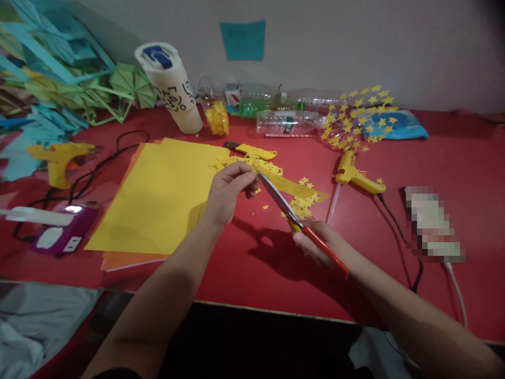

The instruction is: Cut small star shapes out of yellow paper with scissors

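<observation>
My left hand (232, 190) pinches one end of a yellow paper strip (294, 186), which stretches off to the right above the table. In my right hand (319, 242) is a pair of scissors (278, 200) with red handles. The blade tips are close to my left fingertips, at the strip's held end; whether they touch the paper I cannot tell. Behind the strip lie yellow paper scraps (272, 167) and a yellow utility knife (252, 151). A pile of small yellow paper stars (305, 202) sits just beyond my right hand.
Yellow sheets (158, 195) are stacked on the left, near a purple power strip (65, 231) and a glue gun (59, 160). Another glue gun (357, 173) and a phone (434, 223) lie right. A white tumbler (171, 87), plastic bottles (290, 123) and a star-covered piece (347, 123) stand behind.
</observation>
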Tool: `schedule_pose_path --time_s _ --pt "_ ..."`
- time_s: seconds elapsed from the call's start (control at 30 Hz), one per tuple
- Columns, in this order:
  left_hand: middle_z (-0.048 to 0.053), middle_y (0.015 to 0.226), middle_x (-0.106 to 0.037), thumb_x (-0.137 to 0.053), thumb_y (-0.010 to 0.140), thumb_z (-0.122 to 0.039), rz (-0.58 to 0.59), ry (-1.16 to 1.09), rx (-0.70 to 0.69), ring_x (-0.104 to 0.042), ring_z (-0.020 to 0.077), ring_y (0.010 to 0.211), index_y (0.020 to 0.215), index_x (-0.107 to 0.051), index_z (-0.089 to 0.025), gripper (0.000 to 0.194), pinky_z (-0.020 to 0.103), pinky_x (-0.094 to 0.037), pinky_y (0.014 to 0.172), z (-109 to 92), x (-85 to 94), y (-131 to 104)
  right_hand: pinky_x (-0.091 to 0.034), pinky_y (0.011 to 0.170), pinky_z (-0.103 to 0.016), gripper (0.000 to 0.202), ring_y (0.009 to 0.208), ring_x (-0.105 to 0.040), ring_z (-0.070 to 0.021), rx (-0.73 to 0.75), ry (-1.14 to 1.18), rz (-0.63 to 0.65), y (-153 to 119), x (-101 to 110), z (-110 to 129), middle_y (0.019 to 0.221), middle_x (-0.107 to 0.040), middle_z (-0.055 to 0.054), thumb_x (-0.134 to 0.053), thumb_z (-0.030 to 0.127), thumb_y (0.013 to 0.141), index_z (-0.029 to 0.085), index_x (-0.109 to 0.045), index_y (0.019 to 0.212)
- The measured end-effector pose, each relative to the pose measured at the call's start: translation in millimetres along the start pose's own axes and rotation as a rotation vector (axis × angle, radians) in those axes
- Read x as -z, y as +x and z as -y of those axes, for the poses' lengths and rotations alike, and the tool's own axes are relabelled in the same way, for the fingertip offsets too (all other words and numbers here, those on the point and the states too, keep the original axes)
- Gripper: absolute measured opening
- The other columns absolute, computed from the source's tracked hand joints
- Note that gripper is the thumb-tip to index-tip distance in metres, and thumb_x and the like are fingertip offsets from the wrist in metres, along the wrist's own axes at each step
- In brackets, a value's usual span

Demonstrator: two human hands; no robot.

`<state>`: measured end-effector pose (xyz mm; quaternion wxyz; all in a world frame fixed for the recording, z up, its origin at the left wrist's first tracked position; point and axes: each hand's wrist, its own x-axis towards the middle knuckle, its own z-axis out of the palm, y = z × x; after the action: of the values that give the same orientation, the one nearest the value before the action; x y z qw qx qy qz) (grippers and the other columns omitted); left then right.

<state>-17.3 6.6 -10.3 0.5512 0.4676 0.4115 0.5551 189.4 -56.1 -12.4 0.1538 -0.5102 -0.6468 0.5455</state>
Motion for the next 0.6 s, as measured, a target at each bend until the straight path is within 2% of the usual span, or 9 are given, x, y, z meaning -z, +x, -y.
schedule_pose_path --time_s 0.33,0.6 --pt "-0.005 0.054 -0.057 -0.060 0.070 -0.021 0.013 -0.024 0.028 -0.052 0.0038 0.049 0.064 -0.057 -0.018 0.008 0.016 -0.045 0.047 -0.3 -0.2 0.8 -0.023 0.041 -0.024 0.046 0.042 -0.032 -0.0079 -0.020 0.022 0.010 -0.5 -0.8 -4.1 0.049 -0.037 0.006 -0.047 0.063 0.081 0.024 -0.033 0.061" --pt "-0.004 0.054 -0.057 -0.059 0.070 -0.022 0.003 -0.011 0.029 -0.053 0.0049 0.050 0.063 -0.057 -0.018 0.008 0.017 -0.045 0.047 -0.4 -0.2 0.9 -0.023 0.038 -0.023 0.049 0.039 -0.032 -0.0071 -0.049 -0.005 0.007 0.3 -0.5 -0.2 0.046 -0.035 0.005 -0.047 0.066 0.078 0.024 -0.031 0.057"
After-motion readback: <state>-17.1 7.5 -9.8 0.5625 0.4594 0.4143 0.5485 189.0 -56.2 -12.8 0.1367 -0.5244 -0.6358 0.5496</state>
